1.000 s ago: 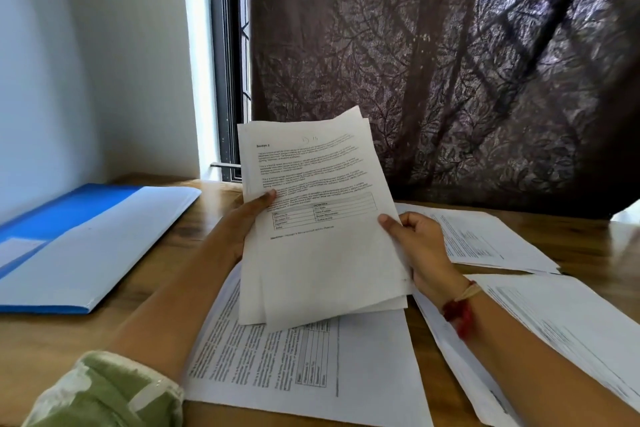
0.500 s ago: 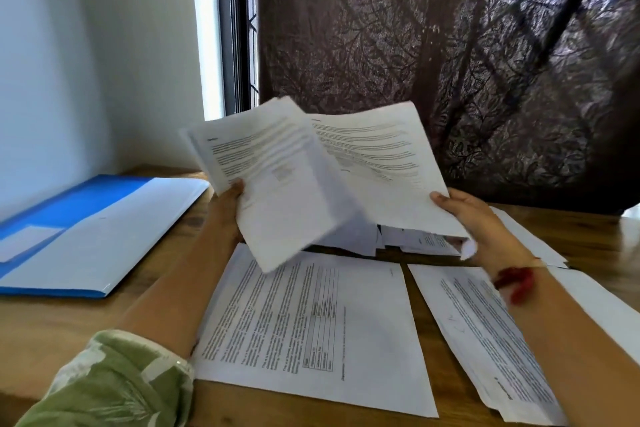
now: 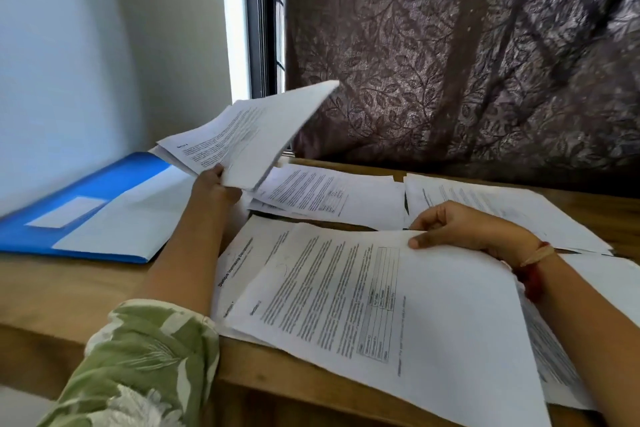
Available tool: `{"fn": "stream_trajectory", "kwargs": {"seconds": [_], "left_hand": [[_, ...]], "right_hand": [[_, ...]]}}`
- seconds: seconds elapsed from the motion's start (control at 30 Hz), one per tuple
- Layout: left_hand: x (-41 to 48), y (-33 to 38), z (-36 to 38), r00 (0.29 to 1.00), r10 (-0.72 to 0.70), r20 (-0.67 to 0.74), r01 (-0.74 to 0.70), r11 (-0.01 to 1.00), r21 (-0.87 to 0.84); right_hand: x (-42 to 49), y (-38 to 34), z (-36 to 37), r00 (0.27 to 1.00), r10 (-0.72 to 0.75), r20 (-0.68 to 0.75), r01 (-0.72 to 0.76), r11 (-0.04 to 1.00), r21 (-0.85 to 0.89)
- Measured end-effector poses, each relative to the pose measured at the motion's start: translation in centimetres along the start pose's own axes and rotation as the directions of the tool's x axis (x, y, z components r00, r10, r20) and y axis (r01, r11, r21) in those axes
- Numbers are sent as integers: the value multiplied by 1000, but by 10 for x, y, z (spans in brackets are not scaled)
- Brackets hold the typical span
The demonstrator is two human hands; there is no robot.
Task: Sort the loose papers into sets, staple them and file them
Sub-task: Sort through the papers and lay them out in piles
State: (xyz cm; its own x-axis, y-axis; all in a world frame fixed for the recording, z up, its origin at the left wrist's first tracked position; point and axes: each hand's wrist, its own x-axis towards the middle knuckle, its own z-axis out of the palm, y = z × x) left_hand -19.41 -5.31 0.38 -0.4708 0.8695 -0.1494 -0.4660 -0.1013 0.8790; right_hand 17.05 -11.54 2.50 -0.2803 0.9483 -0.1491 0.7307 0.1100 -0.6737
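We face a brown wooden desk [image 3: 62, 291] whose far left corner meets a plain pale wall [image 3: 69, 45]. Beyond its far edge stands a dark-framed window [image 3: 259, 28], bright with daylight, mostly covered by a brown leaf-patterned curtain [image 3: 450, 62].

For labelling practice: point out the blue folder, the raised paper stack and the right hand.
blue folder [image 3: 104, 180], head view, blue flap
raised paper stack [image 3: 256, 135], head view, top sheet
right hand [image 3: 474, 229], head view, knuckles

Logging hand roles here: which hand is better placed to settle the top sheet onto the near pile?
Right, probably. The right hand pinches the far edge of the top sheet; the left hand is occupied, gripping the raised stack of papers near the blue folder.
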Motion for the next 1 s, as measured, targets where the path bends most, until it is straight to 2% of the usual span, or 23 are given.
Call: {"fn": "stream_trajectory", "kwargs": {"seconds": [0.03, 0.07, 0.1, 0.13, 0.2, 0.27, 0.4, 0.47, 0.53, 0.57, 0.63, 0.7, 0.77, 0.83, 1.0], "left_hand": [[-2, 3, 2, 1000, -4, 25, 3, 1000, 27], [-8, 6, 4, 997, -69, 38, 72, 993, -88], [-13, 1, 1, 996, -29, 87, 43, 985, -169], [-21, 3, 5, 987, -37, 159, 64, 984, -169], [-29, 6, 15, 975, -103, 198, 159, 943, -292], [-28, 4, 21, 962, -148, 228, 214, 930, -299], [-34, -1, 29, 952, -140, 271, 198, 960, -200], [-34, -3, 33, 939, -121, 322, 166, 979, -115], [-28, -6, 36, 922, -112, 369, 149, 986, -72], [-25, -8, 38, 912, -92, 401, 128, 990, -64], [-21, -12, 40, 871, -29, 491, 64, 997, -53], [-21, -16, 43, 838, -3, 545, 26, 999, -35], [-22, -20, 45, 834, -18, 552, 13, 1000, 12], [-24, -23, 47, 840, -38, 541, 24, 999, 33], [-24, -27, 47, 850, -55, 523, 52, 998, 21]], "right_hand": [[3, 1, 3, 999, -19, -48, 19, 1000, -12], [5, 0, 7, 994, -47, -94, 46, 999, -16], [7, -1, 11, 988, -80, -130, 80, 997, -8], [9, -3, 16, 980, -115, -163, 116, 993, -5], [12, -5, 24, 952, -203, -229, 199, 979, -43], [15, -6, 30, 921, -272, -279, 261, 962, -77], [22, -5, 35, 888, -302, -346, 286, 953, -98], [24, -1, 30, 823, -257, -506, 272, 961, -46], [23, 2, 20, 741, -79, -667, 273, 943, 192], [20, 2, 15, 725, 34, -688, 281, 897, 340], [15, -3, 8, 768, 210, -606, 249, 773, 584], [12, -11, 7, 850, 272, -451, 168, 672, 722], [10, -16, 13, 906, 222, -361, 120, 682, 722], [8, -18, 20, 925, 174, -338, 107, 733, 672], [8, -16, 26, 896, 170, -411, 143, 766, 627]]}}
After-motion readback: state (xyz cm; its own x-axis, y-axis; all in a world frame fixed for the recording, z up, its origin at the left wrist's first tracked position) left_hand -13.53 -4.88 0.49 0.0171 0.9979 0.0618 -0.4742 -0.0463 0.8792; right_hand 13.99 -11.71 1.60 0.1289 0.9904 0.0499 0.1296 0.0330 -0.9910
